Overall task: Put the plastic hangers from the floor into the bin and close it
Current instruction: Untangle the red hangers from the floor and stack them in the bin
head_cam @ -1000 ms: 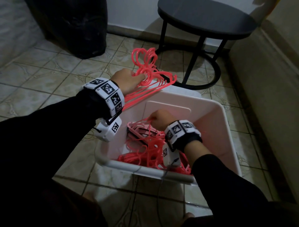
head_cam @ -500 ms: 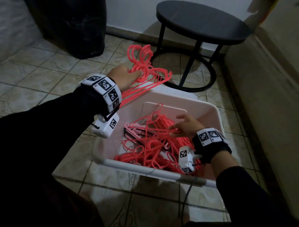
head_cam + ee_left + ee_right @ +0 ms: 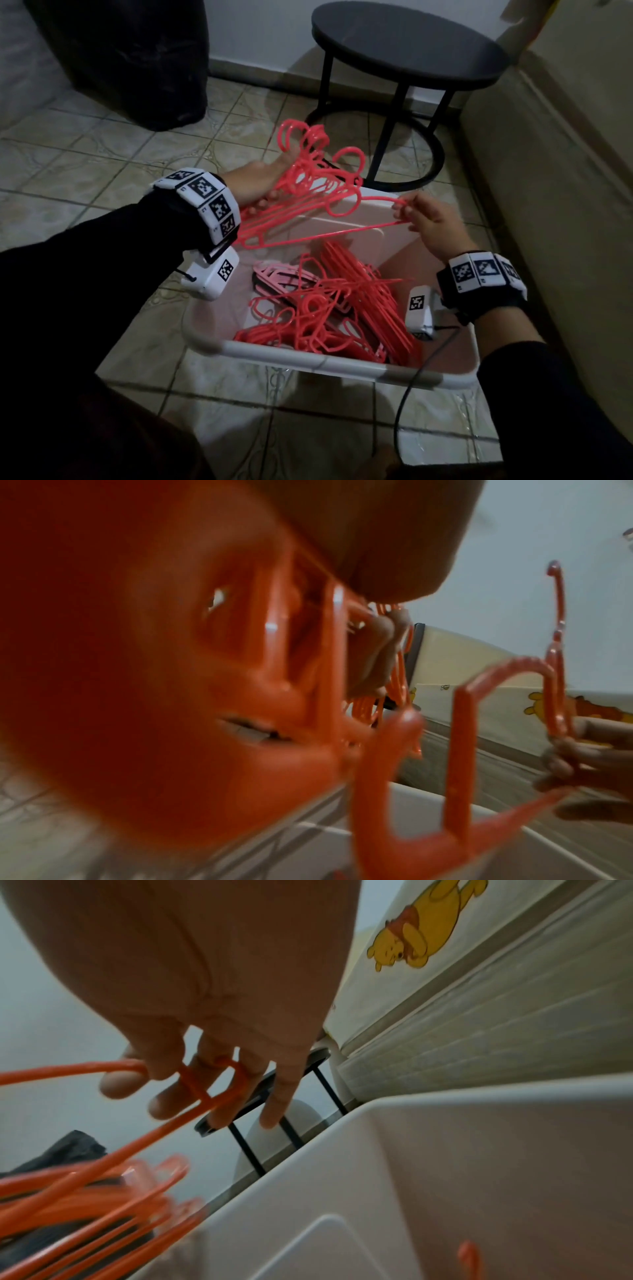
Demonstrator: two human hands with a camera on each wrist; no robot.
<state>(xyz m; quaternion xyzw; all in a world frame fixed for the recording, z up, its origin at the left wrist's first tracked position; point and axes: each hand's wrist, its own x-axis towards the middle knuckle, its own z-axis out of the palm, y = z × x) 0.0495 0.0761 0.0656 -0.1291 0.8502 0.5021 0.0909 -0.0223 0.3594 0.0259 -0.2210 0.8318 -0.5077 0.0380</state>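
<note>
While the left hand [image 3: 260,181] clutches a bunch of red hangers [image 3: 308,185] over the bin's far-left corner, the right hand [image 3: 431,222] pinches one hanger's end. White bin [image 3: 329,359]: open, on tiled floor [image 3: 102,161], holding a tangled heap of hangers [image 3: 329,308]. Far: black round table [image 3: 404,44]. Far left: black bag [image 3: 137,54]. Right: pale furniture [image 3: 555,205].

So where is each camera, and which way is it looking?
Head: worn on the head, looking down at the white bin; both sleeves, left hand and right hand show.
Left wrist: under the left hand, looking along the bundle of red hangers.
Right wrist: under the right hand, looking past its fingers towards the round black table.
Shared: all three show the red hanger that the right hand pinches.
</note>
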